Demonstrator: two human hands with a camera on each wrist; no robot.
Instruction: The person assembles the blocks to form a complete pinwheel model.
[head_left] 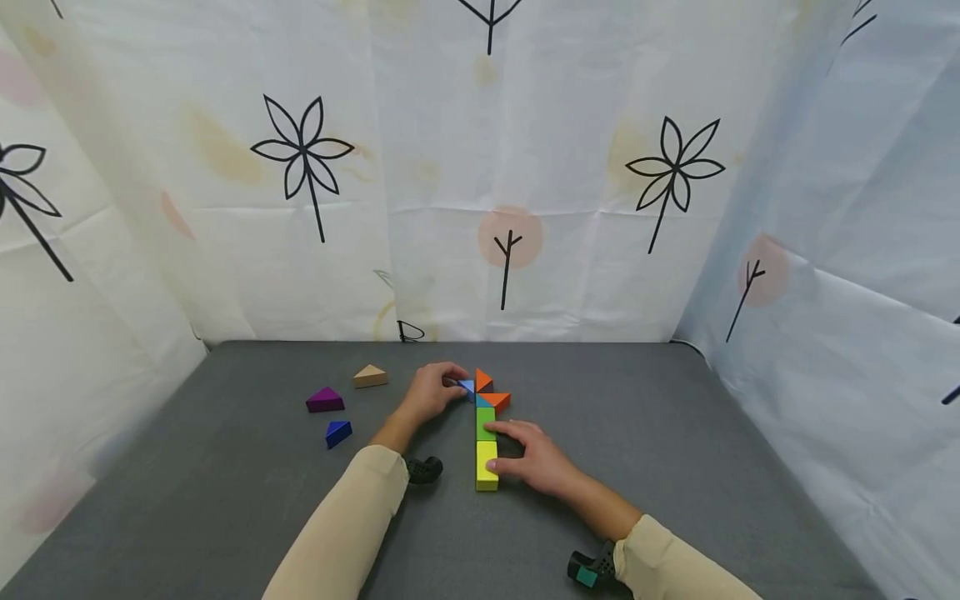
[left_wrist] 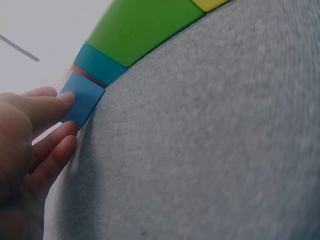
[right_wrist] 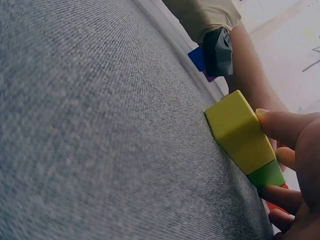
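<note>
Beyond the right hand (head_left: 538, 457), the left hand (head_left: 431, 392) pinches a light-blue block (left_wrist: 88, 102).

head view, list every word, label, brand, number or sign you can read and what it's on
Blocks: no readable text.
Backdrop: no readable words; one black outline resembles "D" but may just be drawing.
Wrist devices: any marks are too small to read.

Azure triangle (left_wrist: 87, 97) — beyond green block (head_left: 484, 416), yellow block (head_left: 486, 452)
</note>
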